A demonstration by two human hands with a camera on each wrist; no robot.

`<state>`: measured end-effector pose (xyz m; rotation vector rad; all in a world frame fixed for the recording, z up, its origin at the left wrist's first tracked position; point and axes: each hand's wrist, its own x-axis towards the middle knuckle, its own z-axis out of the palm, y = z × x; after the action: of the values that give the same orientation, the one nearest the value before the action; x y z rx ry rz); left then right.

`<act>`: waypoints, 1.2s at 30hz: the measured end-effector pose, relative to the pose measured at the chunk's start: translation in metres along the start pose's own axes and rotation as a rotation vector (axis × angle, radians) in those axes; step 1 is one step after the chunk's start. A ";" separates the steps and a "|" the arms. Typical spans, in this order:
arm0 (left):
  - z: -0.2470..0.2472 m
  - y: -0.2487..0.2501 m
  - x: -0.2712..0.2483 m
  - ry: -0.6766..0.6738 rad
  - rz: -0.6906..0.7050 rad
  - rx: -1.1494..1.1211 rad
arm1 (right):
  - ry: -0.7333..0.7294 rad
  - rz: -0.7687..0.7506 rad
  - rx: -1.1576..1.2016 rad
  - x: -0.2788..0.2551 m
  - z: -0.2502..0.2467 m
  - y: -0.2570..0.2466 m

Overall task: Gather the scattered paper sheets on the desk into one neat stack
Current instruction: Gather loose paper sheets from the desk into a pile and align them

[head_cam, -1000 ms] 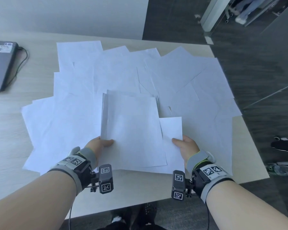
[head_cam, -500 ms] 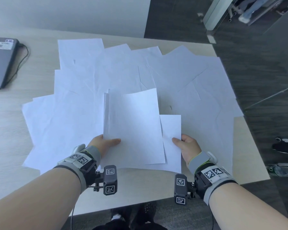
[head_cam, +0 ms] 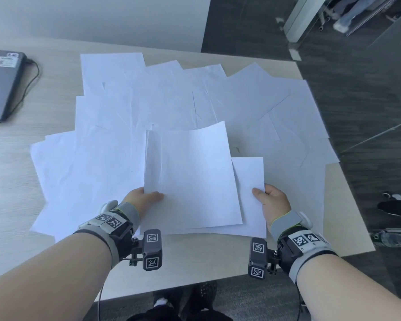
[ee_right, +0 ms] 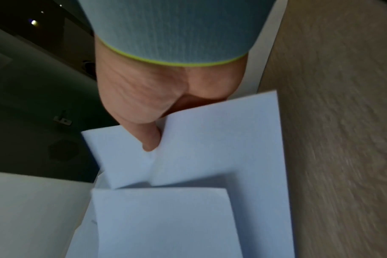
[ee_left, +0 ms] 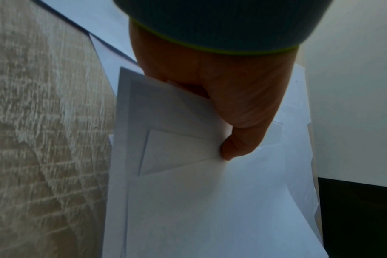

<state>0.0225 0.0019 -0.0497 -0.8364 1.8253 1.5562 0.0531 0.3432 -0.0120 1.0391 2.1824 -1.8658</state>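
Observation:
Many white paper sheets [head_cam: 171, 100] lie scattered and overlapping across the pale wooden desk [head_cam: 16, 172]. My left hand [head_cam: 144, 198] pinches the near left edge of a small bundle of sheets [head_cam: 190, 177], thumb on top, its far edge curling upward. In the left wrist view the thumb [ee_left: 239, 137] presses on the bundle [ee_left: 188, 200]. My right hand [head_cam: 271, 200] pinches the right edge of a lower sheet [head_cam: 250, 181] that sticks out from under the bundle. The right wrist view shows my thumb [ee_right: 148, 137] on that sheet [ee_right: 210, 139].
A closed grey laptop [head_cam: 0, 84] with a black cable [head_cam: 30, 84] sits at the desk's far left. The desk's right edge [head_cam: 347, 205] borders dark carpet, where a plastic bottle [head_cam: 394, 238] lies. Bare desk runs along the near edge [head_cam: 195, 258].
The bundle in my hands has lifted a little and come nearer, its far edge now curling up. My left thumb has slid further onto the top sheet.

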 end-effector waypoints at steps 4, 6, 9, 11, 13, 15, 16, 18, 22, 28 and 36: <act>0.005 0.004 -0.008 0.006 0.007 -0.057 | -0.085 -0.033 0.041 -0.007 0.005 -0.015; 0.005 0.003 -0.007 -0.004 -0.003 -0.062 | -0.146 -0.034 0.067 -0.010 0.006 -0.022; 0.005 0.000 -0.002 0.003 -0.014 -0.054 | -0.134 -0.023 0.108 -0.010 0.004 -0.027; 0.004 -0.004 0.005 0.015 -0.029 -0.055 | -0.085 -0.022 0.129 -0.009 0.002 -0.029; 0.003 -0.010 0.012 0.026 -0.023 -0.068 | -0.082 -0.025 0.074 -0.010 0.002 -0.030; 0.004 -0.005 0.007 0.024 -0.016 -0.069 | -0.046 -0.050 -0.006 -0.010 0.002 -0.031; 0.005 -0.001 0.002 0.022 -0.019 -0.068 | 0.002 -0.058 -0.013 -0.009 0.001 -0.030; 0.008 0.006 -0.006 0.021 -0.024 -0.061 | 0.129 -0.068 0.006 -0.005 -0.005 -0.026; 0.007 0.007 -0.006 0.031 -0.018 -0.042 | 0.408 -0.024 0.025 0.004 -0.025 -0.023; 0.006 0.007 -0.007 0.022 -0.030 -0.042 | 0.473 0.216 0.488 0.007 -0.030 -0.030; 0.008 0.012 -0.011 0.038 -0.049 -0.057 | 0.120 0.312 0.186 -0.026 0.039 -0.016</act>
<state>0.0199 0.0126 -0.0350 -0.9360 1.7809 1.5787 0.0506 0.2968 0.0036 1.4649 1.7947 -1.9275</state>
